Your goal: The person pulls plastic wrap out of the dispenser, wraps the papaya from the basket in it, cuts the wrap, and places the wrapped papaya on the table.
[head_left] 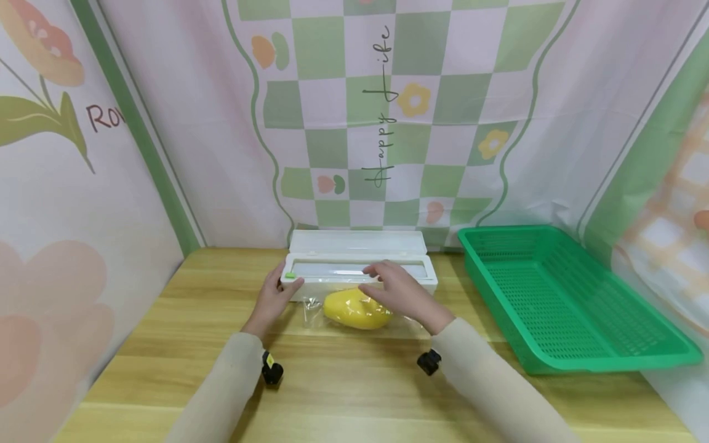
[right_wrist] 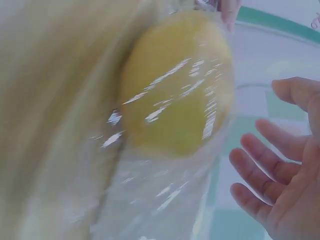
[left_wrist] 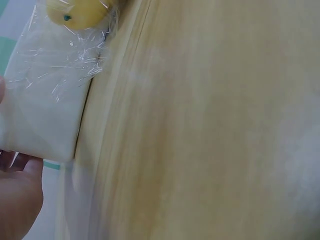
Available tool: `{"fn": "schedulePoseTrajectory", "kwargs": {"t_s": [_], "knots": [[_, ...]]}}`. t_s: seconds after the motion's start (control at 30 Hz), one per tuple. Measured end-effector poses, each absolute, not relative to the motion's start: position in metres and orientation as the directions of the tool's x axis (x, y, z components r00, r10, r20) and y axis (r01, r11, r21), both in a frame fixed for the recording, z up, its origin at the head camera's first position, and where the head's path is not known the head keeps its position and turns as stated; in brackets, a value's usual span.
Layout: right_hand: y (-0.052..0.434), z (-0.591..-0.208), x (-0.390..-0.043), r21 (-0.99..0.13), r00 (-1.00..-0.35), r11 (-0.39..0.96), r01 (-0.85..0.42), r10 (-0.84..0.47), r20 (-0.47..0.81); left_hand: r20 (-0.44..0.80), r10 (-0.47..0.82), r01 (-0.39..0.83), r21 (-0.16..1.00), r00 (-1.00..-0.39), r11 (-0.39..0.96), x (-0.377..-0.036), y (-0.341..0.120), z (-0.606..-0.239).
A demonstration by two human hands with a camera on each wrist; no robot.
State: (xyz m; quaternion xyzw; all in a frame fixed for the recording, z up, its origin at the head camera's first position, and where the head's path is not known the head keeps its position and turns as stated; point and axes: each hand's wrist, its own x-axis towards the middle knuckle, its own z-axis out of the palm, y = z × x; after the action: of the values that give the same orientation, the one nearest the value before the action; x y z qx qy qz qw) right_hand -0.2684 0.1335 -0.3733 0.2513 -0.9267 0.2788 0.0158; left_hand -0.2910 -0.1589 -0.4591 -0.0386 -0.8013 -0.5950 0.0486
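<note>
Head view shows a white cling-film dispenser box with its lid raised, standing toward the back of a wooden table. Just in front of it lies a yellow fruit, mango-like in shape, resting on a sheet of clear film that runs out from the box over the table.

At the box's left end the left hand rests, its thumb lying by the small green slider on the front edge and its fingers bent against the box's end. From the left wrist view only the fingertips show at the box's corner, so how firmly they hold it I cannot tell.

Over the fruit the right hand hovers, fingers stretched toward the middle of the box's front rail. The right wrist view shows that hand with its fingers spread and relaxed, holding nothing, and the film-covered fruit just beside the palm. Whether the fingertips touch the rail cannot be told.

Both arms wear cream sleeves, and a small black device sits at each wrist.

To the right, near the box but apart from it, lies a green mesh basket. Pale cloth printed with green checks and flowers hangs behind and at both sides of the table.
</note>
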Motion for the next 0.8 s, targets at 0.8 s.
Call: {"fn": "schedulePoseTrajectory", "kwargs": {"t_s": [0.8], "knots": [[-0.010,-0.372,-0.317,-0.484,-0.845,0.716,-0.504,-0.526,0.102,0.156,0.064,0.168,0.945,-0.986,0.280,-0.291,-0.163,-0.460]]}}
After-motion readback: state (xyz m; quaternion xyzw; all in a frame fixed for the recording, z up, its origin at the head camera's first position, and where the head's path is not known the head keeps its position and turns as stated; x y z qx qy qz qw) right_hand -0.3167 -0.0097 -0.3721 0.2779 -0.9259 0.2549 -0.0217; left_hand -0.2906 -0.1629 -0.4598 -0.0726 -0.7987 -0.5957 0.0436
